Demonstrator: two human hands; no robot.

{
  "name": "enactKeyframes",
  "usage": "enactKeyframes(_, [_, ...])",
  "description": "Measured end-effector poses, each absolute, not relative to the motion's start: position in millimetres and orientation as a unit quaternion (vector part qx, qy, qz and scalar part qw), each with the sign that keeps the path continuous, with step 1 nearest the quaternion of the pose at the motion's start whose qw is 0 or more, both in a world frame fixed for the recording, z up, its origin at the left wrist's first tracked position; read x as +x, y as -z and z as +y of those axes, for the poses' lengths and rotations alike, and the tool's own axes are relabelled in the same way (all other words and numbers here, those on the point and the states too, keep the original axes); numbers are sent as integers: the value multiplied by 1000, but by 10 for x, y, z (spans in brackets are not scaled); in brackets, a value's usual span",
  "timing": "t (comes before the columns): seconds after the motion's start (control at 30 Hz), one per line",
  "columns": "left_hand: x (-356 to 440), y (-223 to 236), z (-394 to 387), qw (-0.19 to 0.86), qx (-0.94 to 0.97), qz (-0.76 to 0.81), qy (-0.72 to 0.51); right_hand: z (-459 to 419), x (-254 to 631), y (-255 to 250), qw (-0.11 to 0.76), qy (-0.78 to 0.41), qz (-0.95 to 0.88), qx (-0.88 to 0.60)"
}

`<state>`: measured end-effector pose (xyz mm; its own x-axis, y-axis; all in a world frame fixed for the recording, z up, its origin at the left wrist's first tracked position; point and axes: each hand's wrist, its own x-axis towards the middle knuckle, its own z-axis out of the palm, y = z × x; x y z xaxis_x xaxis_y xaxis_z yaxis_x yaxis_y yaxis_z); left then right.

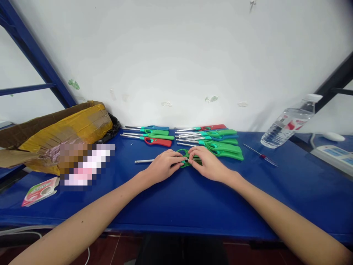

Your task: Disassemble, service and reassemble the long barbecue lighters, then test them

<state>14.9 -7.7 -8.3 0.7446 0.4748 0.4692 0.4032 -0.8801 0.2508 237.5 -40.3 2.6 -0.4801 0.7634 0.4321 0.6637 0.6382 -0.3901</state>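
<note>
On the blue table in front of me lies a green long-necked gas lighter (182, 151), its metal tube (144, 161) pointing left. My left hand (165, 166) is closed on the middle of the lighter, near the base of the tube. From the other side my right hand (209, 164) pinches at the handle, thumb and index finger together. Between the fingertips a small dark and metallic part shows; its kind is too small to tell. The handle looks opened up, though my fingers hide much of it. Just behind my hands lie green lighters (224, 150).
Behind on the left are more lighters, including a red one (158, 141). A thin screwdriver (261, 156), a tilted water bottle (288, 123) and a power strip (335, 156) are on the right. An open cardboard box (74, 123) and a printed card (40, 191) lie left, against a white wall (176, 62).
</note>
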Motion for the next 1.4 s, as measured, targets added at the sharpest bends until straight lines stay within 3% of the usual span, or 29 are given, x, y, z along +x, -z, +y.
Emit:
enactKeyframes(0.17, [157,118,-63,103,908,267,-305,-406,2371,-17,294,-66,-863,-405])
enactKeyframes(0.97, [168,117,-85,89,905,263,-323,-464,2343,-45,259,17,-868,-424])
enactKeyframes(1.4, [164,121,-96,90,909,251,-319,-433,2347,1,303,22,-870,-388])
